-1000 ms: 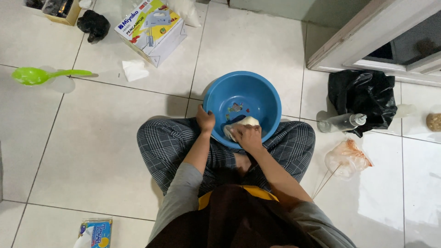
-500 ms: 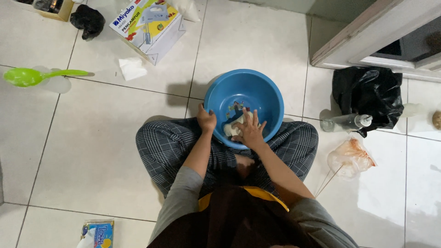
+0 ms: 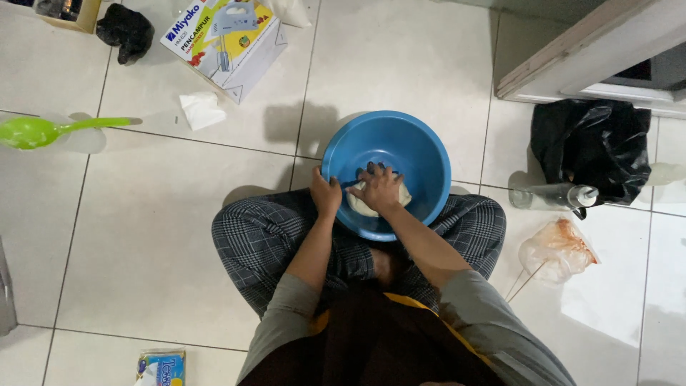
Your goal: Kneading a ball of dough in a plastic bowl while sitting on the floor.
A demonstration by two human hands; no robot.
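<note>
At the frame's centre, the left hand (image 3: pixel 326 194) grips the rim of the round blue plastic bowl (image 3: pixel 400 139) while the right hand (image 3: pixel 379 188) presses, fingers spread, on the pale dough lump (image 3: pixel 364 208) inside.

We look down on a floor (image 3: pixel 164 236) of large pale glossy tiles with thin dark grout lines. Light falls from above and behind, throwing soft shadows away from us toward the top edge. At the top right corner a white door frame (image 3: pixel 572 68) runs slantwise, with a dark opening (image 3: pixel 661 71) behind it. A brighter patch of light lies on the tiles near the bottom right corner.
</note>
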